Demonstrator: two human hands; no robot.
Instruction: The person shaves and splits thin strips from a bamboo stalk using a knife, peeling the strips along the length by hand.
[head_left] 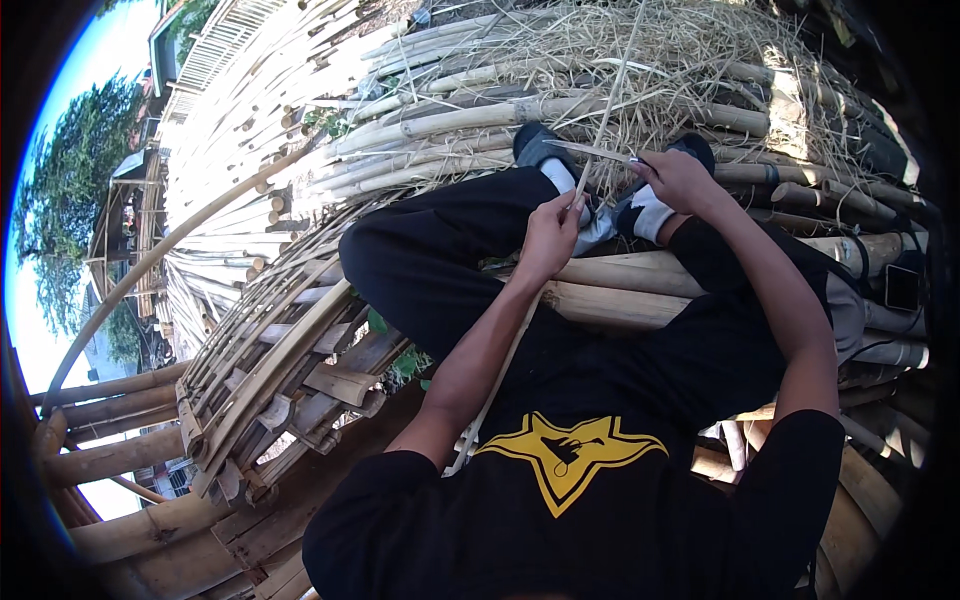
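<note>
My left hand (pixel 550 237) is closed round a long, thin bamboo strip (pixel 611 102). The strip runs up past my feet over the straw-like shavings, and its lower end passes beside my left forearm toward my waist. In my right hand (pixel 678 182) is a knife (pixel 592 151), its handle mostly hidden by my fingers. The narrow blade points left and crosses the strip just above my left hand. Whether its edge touches the strip I cannot tell. Both hands are over my crossed lower legs, near my dark shoes (pixel 535 143).
Pale bamboo shavings (pixel 690 65) cover the poles ahead. Bamboo poles (pixel 620 300) lie under my legs. Stacked split bamboo (pixel 270 370) stands at my left, with a curved pole (pixel 165 250) rising beyond it. A small black device (pixel 901 288) with a cable sits at the far right.
</note>
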